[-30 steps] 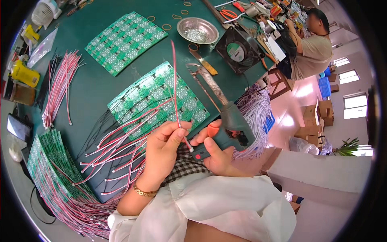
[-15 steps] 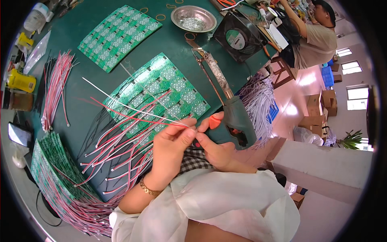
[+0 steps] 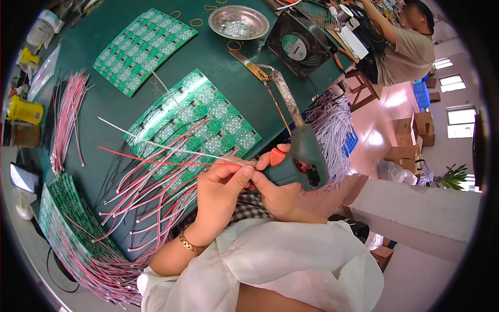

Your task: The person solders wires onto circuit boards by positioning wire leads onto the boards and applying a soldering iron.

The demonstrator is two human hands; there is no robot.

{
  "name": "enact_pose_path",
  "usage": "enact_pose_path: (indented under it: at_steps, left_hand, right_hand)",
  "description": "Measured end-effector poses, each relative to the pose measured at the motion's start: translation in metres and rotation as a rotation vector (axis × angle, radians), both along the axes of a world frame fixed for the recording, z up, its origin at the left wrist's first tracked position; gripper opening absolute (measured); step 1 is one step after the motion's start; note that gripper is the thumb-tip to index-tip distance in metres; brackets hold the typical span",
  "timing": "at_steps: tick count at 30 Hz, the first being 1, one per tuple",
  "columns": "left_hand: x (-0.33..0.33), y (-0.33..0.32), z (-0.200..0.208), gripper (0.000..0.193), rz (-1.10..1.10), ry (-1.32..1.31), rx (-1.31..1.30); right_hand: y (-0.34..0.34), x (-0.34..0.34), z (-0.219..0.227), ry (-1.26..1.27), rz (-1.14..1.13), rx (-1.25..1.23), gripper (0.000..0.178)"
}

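My left hand (image 3: 221,190) is closed, pinching a wire pair: a white wire (image 3: 156,144) and a red wire (image 3: 140,159) that fan out to the left. My right hand (image 3: 278,196) is closed around the handle of a dark green soldering gun (image 3: 307,148) with an orange trigger (image 3: 276,156). Its thumb meets the left fingertips at the wire ends, which the fingers hide. The gun's tip points up and away. Beneath the wires lies a green circuit board panel (image 3: 236,125), with several red-white wires (image 3: 150,190) across its near side.
Another board panel (image 3: 140,49) lies farther back beside a metal dish (image 3: 239,23) and a black fan (image 3: 297,46). At the left are a wire bundle (image 3: 70,122) and stacked wired boards (image 3: 67,208). A co-worker (image 3: 410,52) sits at the far right.
The view has shifted slightly, so the table things sit a little farther left. The free ends of the red and white wires have dropped lower. Both hands keep their hold.
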State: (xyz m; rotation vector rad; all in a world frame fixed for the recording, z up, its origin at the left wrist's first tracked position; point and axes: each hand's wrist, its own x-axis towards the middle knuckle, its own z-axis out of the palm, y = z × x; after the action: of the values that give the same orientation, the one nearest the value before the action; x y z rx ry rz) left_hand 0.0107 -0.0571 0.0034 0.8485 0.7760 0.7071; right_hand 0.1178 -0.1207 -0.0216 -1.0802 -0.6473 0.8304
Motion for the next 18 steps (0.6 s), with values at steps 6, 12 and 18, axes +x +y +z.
enact_pose_path:
  at_steps: [6,12,18]
  left_hand:
    - [0.005,0.005,0.010,0.018,0.019,0.038,0.102]
    - [-0.006,0.032,0.022,0.022,0.316,-0.199,-0.209]
    - [-0.023,0.050,0.033,0.021,0.482,-0.376,-0.152]
  right_hand:
    - [-0.003,-0.002,-0.004,0.031,-0.053,0.067,0.070]
    - [-0.004,-0.003,-0.011,0.016,-0.101,0.092,0.077]
    - [-0.023,-0.001,-0.024,-0.060,-0.102,-0.020,0.079]
